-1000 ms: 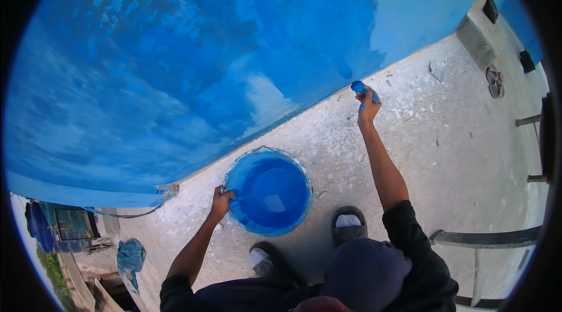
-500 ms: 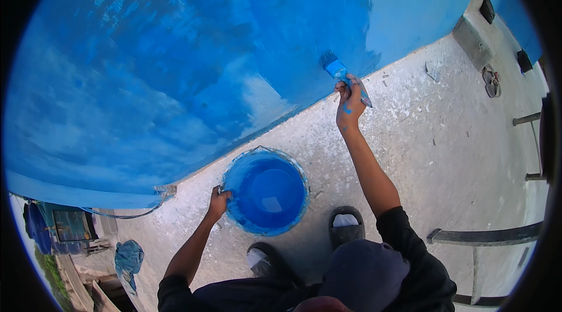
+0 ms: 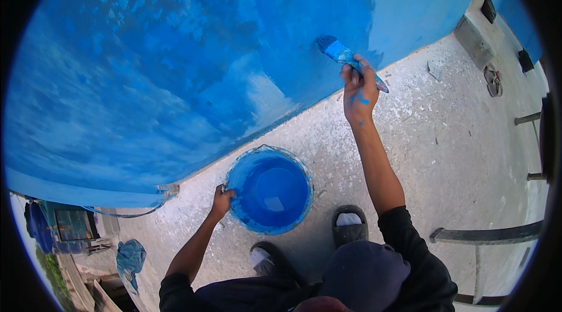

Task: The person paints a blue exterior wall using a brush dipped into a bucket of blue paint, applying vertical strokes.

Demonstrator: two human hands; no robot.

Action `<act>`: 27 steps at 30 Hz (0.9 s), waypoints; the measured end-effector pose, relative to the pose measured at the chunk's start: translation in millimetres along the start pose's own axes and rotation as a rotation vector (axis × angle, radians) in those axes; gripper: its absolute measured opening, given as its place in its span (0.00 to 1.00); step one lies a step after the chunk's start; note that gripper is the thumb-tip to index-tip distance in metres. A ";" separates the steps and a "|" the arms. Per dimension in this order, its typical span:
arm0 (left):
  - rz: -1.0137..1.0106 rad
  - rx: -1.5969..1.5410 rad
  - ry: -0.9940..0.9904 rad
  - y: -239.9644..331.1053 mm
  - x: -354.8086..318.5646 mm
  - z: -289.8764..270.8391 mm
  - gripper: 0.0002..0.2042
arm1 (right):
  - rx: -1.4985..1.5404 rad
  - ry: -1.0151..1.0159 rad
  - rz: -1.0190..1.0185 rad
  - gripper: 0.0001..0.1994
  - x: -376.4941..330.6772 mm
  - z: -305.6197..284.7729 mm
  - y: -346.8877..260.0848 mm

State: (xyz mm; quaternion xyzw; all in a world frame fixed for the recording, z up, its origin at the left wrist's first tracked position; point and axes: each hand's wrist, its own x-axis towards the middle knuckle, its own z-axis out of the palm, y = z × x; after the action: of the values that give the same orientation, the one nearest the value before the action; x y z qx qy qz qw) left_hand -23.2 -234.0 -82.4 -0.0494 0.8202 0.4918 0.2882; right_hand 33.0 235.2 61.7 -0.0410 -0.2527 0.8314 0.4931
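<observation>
A flat paintbrush (image 3: pixel 339 51) with a blue-coated ferrule and dark, paint-wet bristles is gripped in my right hand (image 3: pixel 359 91), which has blue smears on its back. The bristles are at the blue wall (image 3: pixel 281 31); whether they touch it I cannot tell. Its paint is darker on the left, lighter at the right, with a pale patch low down. My left hand (image 3: pixel 222 201) grips the rim of a round bucket (image 3: pixel 304 174) on its left side. Blue paint (image 3: pixel 284 186) lies inside, with a bright reflection on it. The bucket's base is hidden.
My sandalled feet (image 3: pixel 349 225) stand on the speckled concrete floor (image 3: pixel 421 154) just behind the bucket. A dark bench (image 3: pixel 492 235) is at the right, sandals (image 3: pixel 493 81) lie farther off, and a crumpled blue-green cloth (image 3: pixel 130 258) lies at lower left. A cable (image 3: pixel 126 215) runs past the wall's corner.
My right hand has moved slightly right and farther up, and the brush has tilted flatter, its bristles a little higher on the wall. My left hand stays at the bucket rim.
</observation>
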 end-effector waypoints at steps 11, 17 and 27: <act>0.004 -0.032 0.014 5.3 4.9 5.9 0.24 | -0.366 0.292 0.059 0.13 -11.8 -85.7 50.4; 0.033 -0.009 0.011 -0.6 3.5 2.5 0.22 | -0.219 0.110 0.033 0.16 0.2 12.0 8.2; 0.066 0.049 0.048 -2.7 9.4 7.2 0.20 | -0.001 0.090 -0.014 0.18 -5.8 -5.8 23.7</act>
State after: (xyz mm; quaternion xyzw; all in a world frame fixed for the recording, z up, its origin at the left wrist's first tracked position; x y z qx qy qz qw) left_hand -27.0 -227.6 -91.9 -0.0270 0.8398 0.4795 0.2531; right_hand 18.9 223.4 44.7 -0.0770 -0.2308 0.8253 0.5097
